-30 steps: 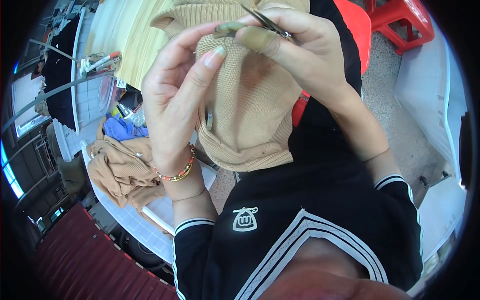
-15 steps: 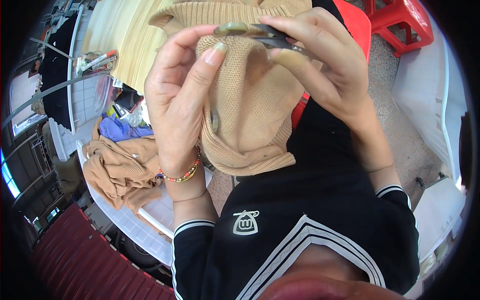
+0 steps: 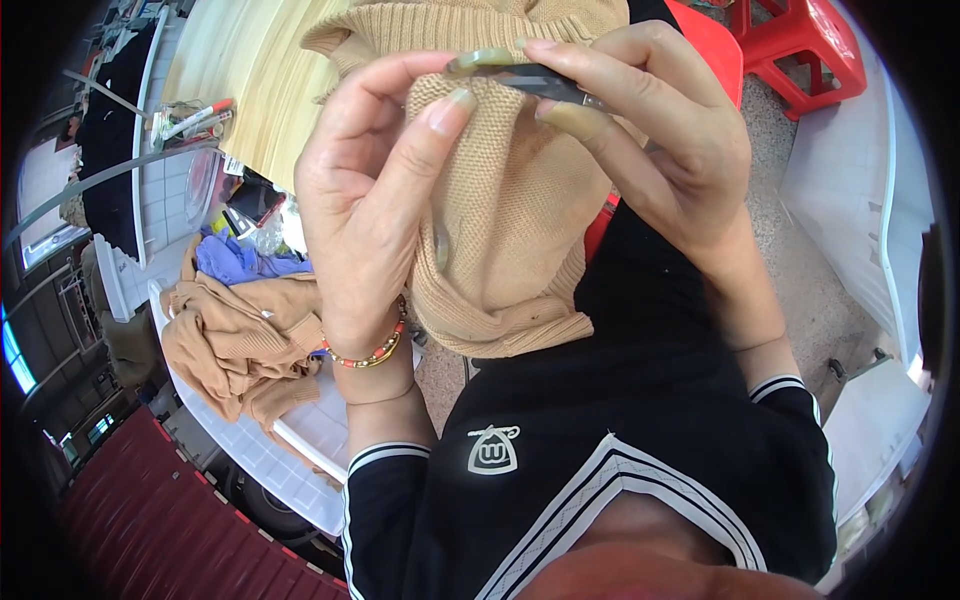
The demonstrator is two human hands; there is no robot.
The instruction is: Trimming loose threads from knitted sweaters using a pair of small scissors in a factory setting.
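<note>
My left hand (image 3: 365, 195) pinches the edge of a tan knitted garment (image 3: 515, 230) between thumb and fingers, close to a greenish button (image 3: 478, 62) at its top. A pair of dark-bladed thread snips (image 3: 540, 82) is held by my right hand (image 3: 675, 130), with thumb below and fingertips above. Its blades lie nearly together, their tips right beside the button and the knit edge. Another button (image 3: 441, 245) shows lower down the same edge. The garment hangs in folds over my lap, and its ribbed part spreads onto the wooden board beyond.
A light wooden board (image 3: 240, 75) lies ahead. At left, tan knitwear (image 3: 240, 340) and a purple cloth (image 3: 245, 262) rest on a white table (image 3: 225, 435), near a clear box of pens (image 3: 195, 122). A red stool (image 3: 810, 55) stands at far right.
The snips' blades, spread apart beside the button before, have come nearly together. Both hands and the knit edge have shifted slightly to the right.
</note>
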